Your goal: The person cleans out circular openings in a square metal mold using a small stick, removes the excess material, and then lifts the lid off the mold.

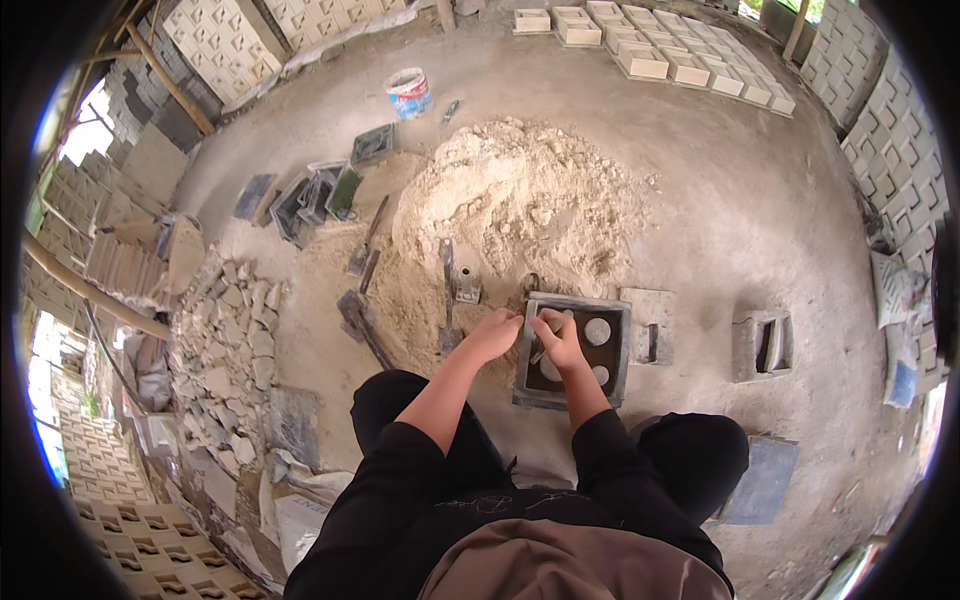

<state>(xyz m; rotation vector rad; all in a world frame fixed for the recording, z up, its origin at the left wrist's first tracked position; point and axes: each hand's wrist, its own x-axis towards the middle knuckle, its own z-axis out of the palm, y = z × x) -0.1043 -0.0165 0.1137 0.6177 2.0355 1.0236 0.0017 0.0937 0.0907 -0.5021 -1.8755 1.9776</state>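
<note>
A dark square mould box (621,375) sits on the ground before my knees, with several round pale discs (597,331) on its brown inner floor. My left hand (493,334) is closed at the box's left rim; whatever its fingers hold is hidden. My right hand (562,343) is over the left part of the box, fingers curled, with a small pale stick-like piece showing beneath it; I cannot make out what it is. Just beyond the left hand stand a small metal block with a tube (467,287) and a trowel-like tool (450,335).
A large heap of pale sandy material (530,195) rises beyond the box. Shovel-like tools (362,325) and dark moulds (315,195) lie left. Broken rubble (225,350) is farther left. A bucket (408,93) and rows of cast blocks (690,65) stand far off; a hollow block (763,345) stands right.
</note>
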